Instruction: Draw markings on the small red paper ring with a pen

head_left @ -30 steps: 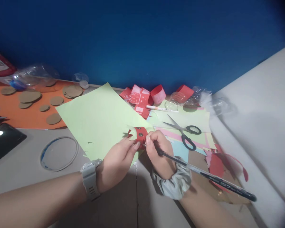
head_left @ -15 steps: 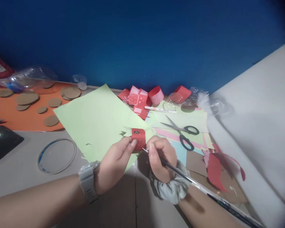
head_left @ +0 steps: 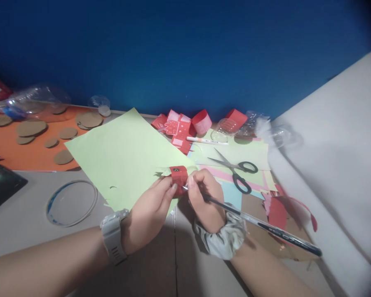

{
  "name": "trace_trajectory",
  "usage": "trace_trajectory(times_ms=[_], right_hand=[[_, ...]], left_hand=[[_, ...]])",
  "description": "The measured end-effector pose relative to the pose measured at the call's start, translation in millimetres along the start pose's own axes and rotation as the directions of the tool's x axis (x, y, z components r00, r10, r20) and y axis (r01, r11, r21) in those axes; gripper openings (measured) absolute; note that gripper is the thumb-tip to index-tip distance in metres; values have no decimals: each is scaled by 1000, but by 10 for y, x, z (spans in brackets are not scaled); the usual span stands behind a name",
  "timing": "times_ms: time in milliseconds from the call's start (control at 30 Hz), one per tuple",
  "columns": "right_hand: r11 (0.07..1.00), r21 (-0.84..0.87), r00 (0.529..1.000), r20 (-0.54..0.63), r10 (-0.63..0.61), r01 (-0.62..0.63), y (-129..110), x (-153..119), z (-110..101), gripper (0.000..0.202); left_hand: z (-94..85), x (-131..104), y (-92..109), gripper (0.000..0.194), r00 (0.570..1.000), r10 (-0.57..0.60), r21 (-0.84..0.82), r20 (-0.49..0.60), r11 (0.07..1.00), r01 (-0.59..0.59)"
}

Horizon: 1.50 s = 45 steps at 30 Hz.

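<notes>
My left hand (head_left: pixel 153 202), with a grey watch on the wrist, pinches a small red paper piece (head_left: pixel 179 175) that bears a dark round mark near its top. In my right hand (head_left: pixel 206 198) is a long, thin pen (head_left: pixel 266 226) with a dark grip, its slim tip touching or very near the red paper's lower right edge. A pale green cut scrap (head_left: pixel 163 170) pokes out at the left of the red piece. Beneath lies a large light green paper sheet (head_left: pixel 123 156). Black-handled scissors (head_left: pixel 235 167) rest open on papers to the right.
Cardboard discs (head_left: pixel 32 128) lie on orange paper (head_left: pixel 6 154) at left, near a clear bottle (head_left: pixel 38 101), a phone (head_left: pixel 3 185) and a tape ring (head_left: pixel 71 203). Red paper rings (head_left: pixel 202 121) and a white marker (head_left: pixel 207 140) sit by the blue wall (head_left: pixel 185 53).
The pen has swung to a flatter angle, its rear end now higher and fully in view. My right hand has shifted slightly up and left. The view has moved a little.
</notes>
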State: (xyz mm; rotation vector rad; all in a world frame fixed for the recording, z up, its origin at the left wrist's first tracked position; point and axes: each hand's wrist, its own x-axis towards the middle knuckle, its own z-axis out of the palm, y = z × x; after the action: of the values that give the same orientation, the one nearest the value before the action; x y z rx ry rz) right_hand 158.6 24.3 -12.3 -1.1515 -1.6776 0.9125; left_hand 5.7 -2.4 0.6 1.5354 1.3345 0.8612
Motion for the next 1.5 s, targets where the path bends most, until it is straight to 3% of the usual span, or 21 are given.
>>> trace_trajectory(times_ms=[367,1100,1333,1500], right_hand=[[992,77,994,-48,99,-95,-23,15,44,28],[994,42,994,-49,101,-99,-37,18,45,29],[999,32,999,0,42,-42,-22,32,18,26],[997,40,997,-35,69,-68,-11,23,33,27]], left_hand=[[6,3,-22,24,1000,-13,42,9,999,13],[-8,17,-35,28,999,37,140,33,989,-42],[-3,9,-35,26,999,39,152,21,988,-42],[-2,9,-46,25,998,54,152,8,987,-55]])
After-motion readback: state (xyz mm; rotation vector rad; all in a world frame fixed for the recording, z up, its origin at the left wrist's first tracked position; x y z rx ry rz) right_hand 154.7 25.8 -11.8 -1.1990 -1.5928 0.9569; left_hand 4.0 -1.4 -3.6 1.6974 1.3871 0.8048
